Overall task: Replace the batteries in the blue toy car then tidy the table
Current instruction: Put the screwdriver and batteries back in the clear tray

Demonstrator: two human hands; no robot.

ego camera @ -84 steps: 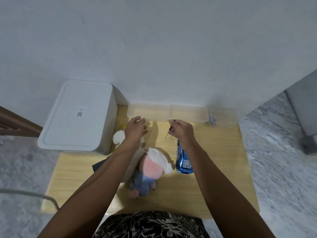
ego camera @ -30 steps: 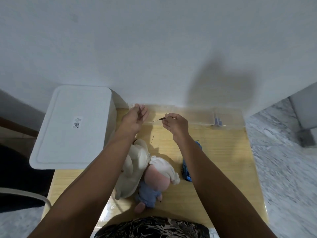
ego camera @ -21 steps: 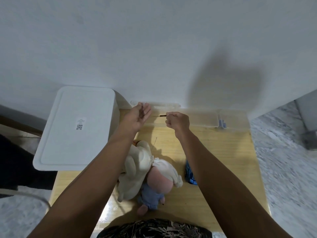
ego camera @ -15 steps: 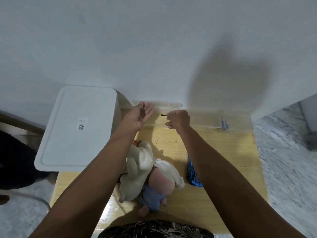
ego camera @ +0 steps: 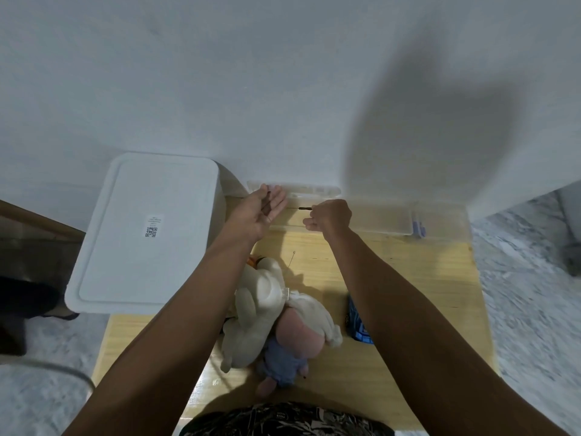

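The blue toy car [ego camera: 357,322] lies on the wooden table [ego camera: 424,278], mostly hidden under my right forearm. My right hand [ego camera: 330,217] pinches a small thin screwdriver [ego camera: 304,208], its dark tip pointing left over the clear plastic box [ego camera: 380,217] at the wall. My left hand [ego camera: 259,212] has straight fingers against the box's raised lid [ego camera: 308,189]. A thin metal pin [ego camera: 291,260] lies on the table below the hands.
A big white lidded bin [ego camera: 147,228] stands at the table's left. A cream plush and a pink-faced doll in blue [ego camera: 276,313] lie between my forearms. A small blue item [ego camera: 418,228] sits at the box's right end. A wall rises right behind.
My right hand carried the screwdriver up from near the car to the box. My left hand moved back to the box and the lid now stands raised.
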